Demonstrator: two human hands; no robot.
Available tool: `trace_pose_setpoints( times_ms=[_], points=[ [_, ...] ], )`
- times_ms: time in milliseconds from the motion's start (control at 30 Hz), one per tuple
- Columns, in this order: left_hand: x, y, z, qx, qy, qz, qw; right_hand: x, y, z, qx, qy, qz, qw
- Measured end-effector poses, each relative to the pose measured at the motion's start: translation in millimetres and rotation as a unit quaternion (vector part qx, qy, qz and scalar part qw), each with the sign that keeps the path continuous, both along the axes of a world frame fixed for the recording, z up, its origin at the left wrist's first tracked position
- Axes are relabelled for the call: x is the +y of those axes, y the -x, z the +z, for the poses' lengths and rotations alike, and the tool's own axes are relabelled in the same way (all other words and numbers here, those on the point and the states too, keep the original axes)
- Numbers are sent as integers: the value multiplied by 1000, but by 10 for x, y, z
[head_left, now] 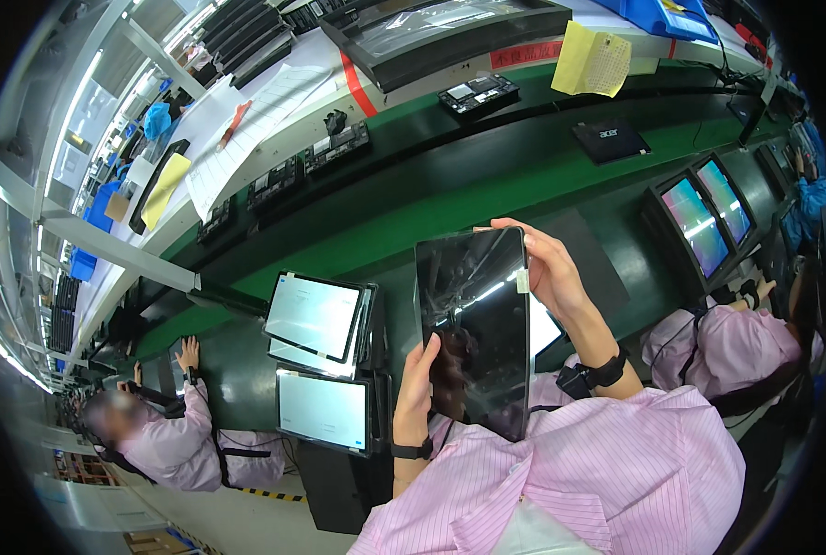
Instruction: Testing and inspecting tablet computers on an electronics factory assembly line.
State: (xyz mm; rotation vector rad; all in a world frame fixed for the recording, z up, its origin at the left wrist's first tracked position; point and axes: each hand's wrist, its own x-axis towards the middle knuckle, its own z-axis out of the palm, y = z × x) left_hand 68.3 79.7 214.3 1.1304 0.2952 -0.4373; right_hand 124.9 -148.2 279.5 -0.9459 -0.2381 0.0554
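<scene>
Upright before me is a tablet [473, 370] with a dark, glossy screen that mirrors the ceiling lights. My left hand [415, 393] grips its lower left edge, thumb on the front. Round the upper right corner curls my right hand [558, 273], with fingertips on the top edge. A small pale sticker [523, 281] sits on the tablet's right edge. To the left, a tablet with a lit white screen [313, 314] lies on others in a stack, and a second lit tablet [324, 410] lies nearer. Another lit screen [544, 328] is partly hidden behind the held tablet and my right arm.
Beyond the dark bench runs a green conveyor line [376, 227] carrying opened devices [478, 95] and a black panel [611, 141]. Two colourful screens [709, 217] stand at right. Co-workers in pink sit left [195, 444] and right [723, 347]. A metal post [98, 236] crosses at left.
</scene>
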Motion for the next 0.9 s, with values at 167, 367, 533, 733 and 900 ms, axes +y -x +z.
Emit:
trace_pose_setpoints(
  times_ms=[167, 367, 533, 733, 900],
  points=[
    [37, -2, -52, -3, -3, -26, 1000, -7, 1, -11, 6, -19, 8, 1000],
    [19, -6, -53, -15, -5, -11, 1000, 13, -6, -23, 3, -15, -3, 1000],
    [16, 3, -52, -2, -11, -3, 1000, 23, -21, -39, -2, -8, -6, 1000],
    [25, 32, 34, -6, -5, -12, 1000, 22, -28, -11, 3, -12, -3, 1000],
    [32, 166, 286, -48, -28, 2, 998, 3, -13, 25, 34, -93, 20, 995]
  ],
)
